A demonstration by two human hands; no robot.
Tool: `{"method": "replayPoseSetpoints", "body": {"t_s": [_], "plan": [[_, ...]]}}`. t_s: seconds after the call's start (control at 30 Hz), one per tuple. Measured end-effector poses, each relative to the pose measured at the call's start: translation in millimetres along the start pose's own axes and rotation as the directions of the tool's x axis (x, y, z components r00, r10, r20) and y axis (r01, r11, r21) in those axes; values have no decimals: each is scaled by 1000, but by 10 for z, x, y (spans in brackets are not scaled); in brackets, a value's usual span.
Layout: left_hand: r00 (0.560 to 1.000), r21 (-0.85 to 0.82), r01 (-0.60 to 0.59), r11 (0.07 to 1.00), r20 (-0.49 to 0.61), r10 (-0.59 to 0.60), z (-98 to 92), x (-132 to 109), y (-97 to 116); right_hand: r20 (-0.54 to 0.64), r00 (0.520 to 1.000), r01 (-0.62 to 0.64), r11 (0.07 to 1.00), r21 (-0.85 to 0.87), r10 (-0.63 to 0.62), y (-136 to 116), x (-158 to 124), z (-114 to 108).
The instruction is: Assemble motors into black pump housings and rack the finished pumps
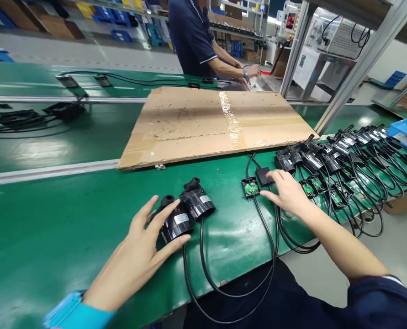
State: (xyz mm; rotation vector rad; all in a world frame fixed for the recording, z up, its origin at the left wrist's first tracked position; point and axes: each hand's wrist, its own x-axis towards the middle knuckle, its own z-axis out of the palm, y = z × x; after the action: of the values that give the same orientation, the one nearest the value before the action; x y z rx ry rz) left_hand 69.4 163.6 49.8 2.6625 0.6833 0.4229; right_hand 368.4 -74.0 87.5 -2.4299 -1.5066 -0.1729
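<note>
My left hand (143, 246), a blue band on its wrist, has its fingers spread around the nearer black cylindrical housing (177, 224). Whether the fingertips touch the housing is hard to tell. A second black housing (198, 203) with a white label lies right beside it, and a black cable runs from each. At the centre right, my right hand (287, 192) has its thumb and fingers apart over a small closed black box (264, 176); the fingertips reach the box's edge. To the left of that hand lies a small open black case (250, 188) with a green circuit board inside.
Many black housings (313, 161) with looped cables and open circuit cases (338, 195) crowd the right side. A cardboard sheet (196, 119) lies across the bench behind. A metal post (347, 68) rises at right. Across the bench, a co-worker (192, 41) handles something.
</note>
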Motion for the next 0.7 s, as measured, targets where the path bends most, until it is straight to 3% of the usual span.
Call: {"method": "replayPoseSetpoints", "body": {"t_s": [0.17,0.27,0.4,0.53,0.7], "plan": [[1000,2,-4,1000,-19,4,97,-21,46,66,997,-34,999,-23,35,140,378,159],[999,35,-9,999,-41,10,84,-29,117,79,996,-49,999,-18,50,157,342,165],[983,142,-36,989,-171,60,11,0,360,114,991,-75,997,24,71,227,300,127],[979,147,-69,987,-181,95,-31,55,598,127,985,-128,986,108,114,371,321,63],[976,137,-54,989,-200,82,28,152,476,176,979,-133,979,157,105,471,269,33]]}}
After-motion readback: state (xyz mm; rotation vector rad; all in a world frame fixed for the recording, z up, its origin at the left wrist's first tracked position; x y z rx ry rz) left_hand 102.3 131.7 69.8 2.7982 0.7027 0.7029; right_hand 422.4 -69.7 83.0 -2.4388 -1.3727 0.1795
